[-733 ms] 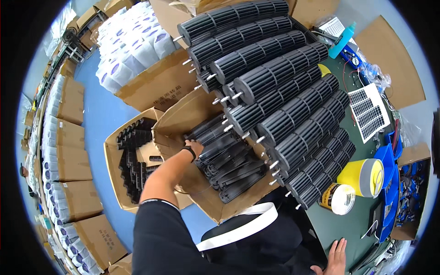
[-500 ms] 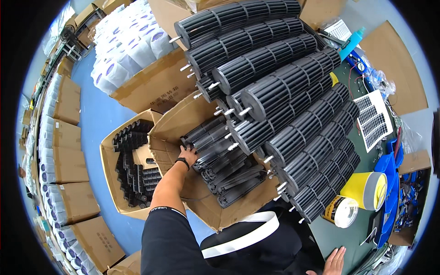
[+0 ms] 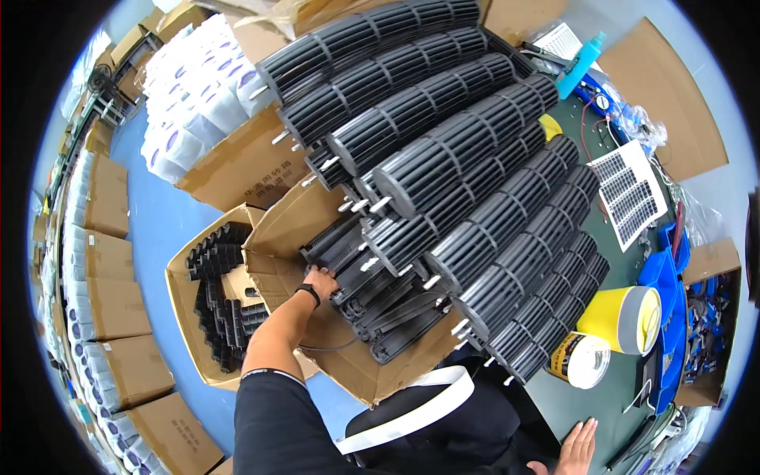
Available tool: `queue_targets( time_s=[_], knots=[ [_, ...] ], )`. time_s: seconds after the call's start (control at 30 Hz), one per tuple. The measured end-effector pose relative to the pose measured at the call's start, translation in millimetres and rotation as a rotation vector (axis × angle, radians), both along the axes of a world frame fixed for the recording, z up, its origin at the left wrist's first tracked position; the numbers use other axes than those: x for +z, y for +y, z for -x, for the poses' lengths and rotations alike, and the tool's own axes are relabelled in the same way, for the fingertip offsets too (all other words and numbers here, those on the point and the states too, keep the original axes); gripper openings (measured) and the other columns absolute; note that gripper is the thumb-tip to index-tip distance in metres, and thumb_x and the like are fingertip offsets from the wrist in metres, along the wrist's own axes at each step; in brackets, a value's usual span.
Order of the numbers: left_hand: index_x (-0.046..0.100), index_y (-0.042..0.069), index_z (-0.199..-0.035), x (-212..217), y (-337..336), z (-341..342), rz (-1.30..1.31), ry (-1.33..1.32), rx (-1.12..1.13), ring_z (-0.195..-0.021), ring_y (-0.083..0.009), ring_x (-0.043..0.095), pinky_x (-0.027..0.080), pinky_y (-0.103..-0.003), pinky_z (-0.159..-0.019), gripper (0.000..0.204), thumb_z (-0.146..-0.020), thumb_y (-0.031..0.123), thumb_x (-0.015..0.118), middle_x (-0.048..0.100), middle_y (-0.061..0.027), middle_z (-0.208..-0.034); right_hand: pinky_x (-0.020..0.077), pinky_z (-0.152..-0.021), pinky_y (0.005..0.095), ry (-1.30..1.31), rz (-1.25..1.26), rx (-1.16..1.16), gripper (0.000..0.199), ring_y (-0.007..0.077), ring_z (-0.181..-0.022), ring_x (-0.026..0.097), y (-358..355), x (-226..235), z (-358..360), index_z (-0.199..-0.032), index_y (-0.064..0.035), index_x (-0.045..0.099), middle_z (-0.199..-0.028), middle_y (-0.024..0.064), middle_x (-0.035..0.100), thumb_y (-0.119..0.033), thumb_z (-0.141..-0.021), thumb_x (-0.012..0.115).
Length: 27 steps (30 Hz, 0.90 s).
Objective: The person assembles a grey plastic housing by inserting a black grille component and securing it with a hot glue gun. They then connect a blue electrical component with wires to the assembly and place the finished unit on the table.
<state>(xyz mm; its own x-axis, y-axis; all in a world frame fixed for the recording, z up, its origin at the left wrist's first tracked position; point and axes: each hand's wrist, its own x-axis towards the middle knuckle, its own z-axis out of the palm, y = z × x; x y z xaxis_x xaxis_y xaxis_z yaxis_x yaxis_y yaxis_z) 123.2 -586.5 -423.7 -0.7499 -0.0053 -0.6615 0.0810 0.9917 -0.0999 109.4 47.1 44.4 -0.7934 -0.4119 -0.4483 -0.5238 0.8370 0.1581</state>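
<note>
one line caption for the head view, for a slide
Left hand reaches into a cardboard box of black fan rollers; right hand rests flat on the green table.

Yellow tape roll, smaller tape roll, white grille panel, teal bottle, white bags, stacked cartons along left.

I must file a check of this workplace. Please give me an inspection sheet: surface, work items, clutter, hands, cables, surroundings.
Surface: green table, mostly covered.
Work items: black fan rollers stacked on table; more black parts in open carton.
Clutter: yellow tape rolls, white grid panel, blue bins.
Hands: left hand reaching into carton, touching parts; right hand flat on table.
Cables: thin wires at the table's far edge.
Surroundings: blue floor, closed cartons, white bags.
</note>
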Motion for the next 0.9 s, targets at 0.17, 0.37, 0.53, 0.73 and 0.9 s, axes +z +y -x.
queue_targets(
  time_s=[0.17,0.37,0.53,0.73,0.9],
  knots=[
    [0.078,0.021,-0.104,96,34,31,-0.158,0.182,-0.014,-0.116,-0.0297,0.068,0.051,-0.048,-0.096,0.026,-0.084,0.038,0.082,0.070,-0.0077,-0.118,0.0277,-0.125,0.0583,0.048,0.086,0.001,0.108,0.0579,-0.151,0.029,3,-2,-2,-0.158,0.0166,0.027,-0.161,0.0443,0.027,-0.056,-0.091,0.072],
    [0.074,0.006,-0.099,221,29,63,-0.571,0.144,0.160,-0.089,-0.0382,0.072,0.055,-0.048,-0.076,0.031,-0.091,0.035,0.080,0.075,-0.0159,-0.092,0.0326,-0.123,0.0560,-0.019,0.222,-0.032,0.102,0.0554,-0.151,0.032,12,15,8,-0.161,0.0056,0.034,-0.163,0.0379,0.032,-0.048,-0.087,0.079],
    [0.073,0.001,-0.095,396,72,52,-0.716,-0.123,0.428,-0.078,-0.0189,0.063,0.052,-0.039,-0.072,0.037,-0.095,0.037,0.079,0.072,-0.0090,-0.082,0.0372,-0.120,0.0544,-0.176,0.391,-0.061,0.089,0.0522,-0.149,0.038,36,30,18,-0.161,-0.0035,0.041,-0.164,0.0328,0.036,-0.041,-0.090,0.078],
    [0.070,0.001,-0.100,570,177,5,-0.712,-0.092,0.501,-0.078,-0.0119,0.056,0.049,-0.035,-0.070,0.033,-0.099,0.034,0.076,0.064,-0.0022,-0.078,0.0471,-0.114,0.0470,-0.216,0.740,0.184,0.079,0.0412,-0.136,0.059,50,24,22,-0.147,0.0020,0.057,-0.144,0.0241,0.063,-0.042,-0.087,0.084],
    [0.071,0.003,-0.100,662,268,-9,-0.790,-0.113,0.865,-0.064,-0.0045,0.056,0.043,-0.024,-0.054,0.016,-0.095,0.013,0.082,0.065,0.0029,-0.078,0.0419,-0.120,0.0487,-0.364,0.934,0.215,0.077,0.0431,-0.142,0.052,82,18,1,-0.159,0.0008,0.041,-0.153,0.0285,0.053,-0.043,-0.101,0.068]
  ],
)
